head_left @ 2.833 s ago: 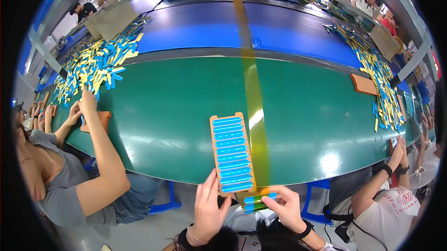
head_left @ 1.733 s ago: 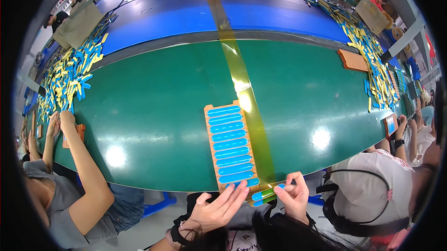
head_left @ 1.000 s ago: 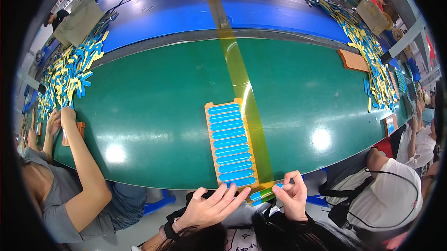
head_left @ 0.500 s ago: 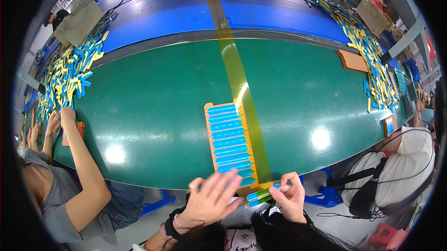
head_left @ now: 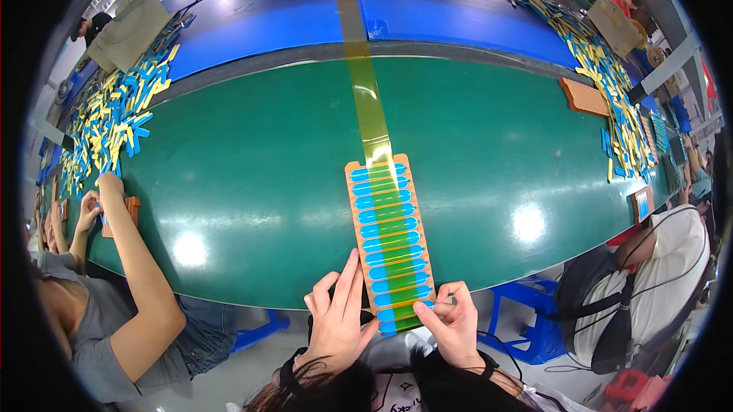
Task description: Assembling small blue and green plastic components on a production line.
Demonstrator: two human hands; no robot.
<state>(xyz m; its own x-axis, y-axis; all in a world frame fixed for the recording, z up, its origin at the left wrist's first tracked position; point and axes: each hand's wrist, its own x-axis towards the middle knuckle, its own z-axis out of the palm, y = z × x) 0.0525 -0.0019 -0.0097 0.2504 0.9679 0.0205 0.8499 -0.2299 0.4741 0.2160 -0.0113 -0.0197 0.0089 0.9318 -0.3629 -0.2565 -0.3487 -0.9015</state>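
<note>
An orange slotted tray (head_left: 354, 197) lies on the green table, its near end reaching over the front edge. Blue rounded strips (head_left: 366, 217) fill its slots crosswise. Down the middle of the strips runs a translucent yellow tape (head_left: 369, 110), which stretches away over the far blue surface. My left hand (head_left: 336, 320) is open along the tray's left side, fingers straight and the thumb close to the near left corner. At the near right corner my right hand (head_left: 452, 326) is closed, its thumb and fingers pinching the tape near its end. The fingertips beneath are hidden.
Piles of loose blue and yellow strips lie at the left (head_left: 114, 126) and right (head_left: 611, 106). Another orange tray (head_left: 584, 97) sits by the right pile. A co-worker's arm (head_left: 141, 259) works at the left. Blue stools (head_left: 527, 320) stand below the table edge.
The tape has shifted left from the tray's right side onto the middle of the strips. The tray has turned slightly and moved right. My left hand has drawn back to the tray's left edge.
</note>
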